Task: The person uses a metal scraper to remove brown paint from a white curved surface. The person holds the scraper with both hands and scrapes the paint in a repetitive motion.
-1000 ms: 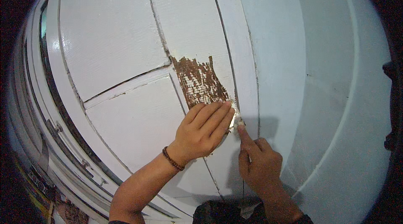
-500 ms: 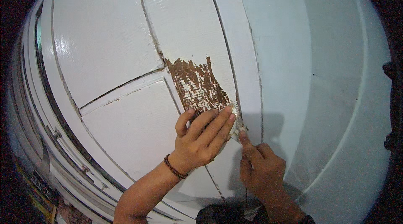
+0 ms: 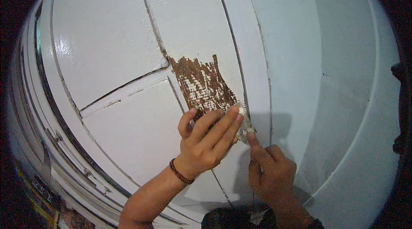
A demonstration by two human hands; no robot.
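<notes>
Spread left hand (image 3: 204, 147) open wider.
Gripping flat scraper (image 3: 244, 129) with right hand (image 3: 273, 166); bared brown patch (image 3: 206, 76), leaving white flecks (image 3: 198, 91) and surrounding paint (image 3: 189, 31).

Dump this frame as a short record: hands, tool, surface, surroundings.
left hand: back to camera, fingers stretched over the patch's lower end, beside the tool; thumb hidden
right hand: curled, index fingertip on the tool; rest of grip hidden
tool: pale, flat, partly covered
surface: glossy white panelling, dark seams
patch: brown, white flecks, ragged upper edge
wrist: brown bracelet, left
surroundings: pale wall, right side
</notes>
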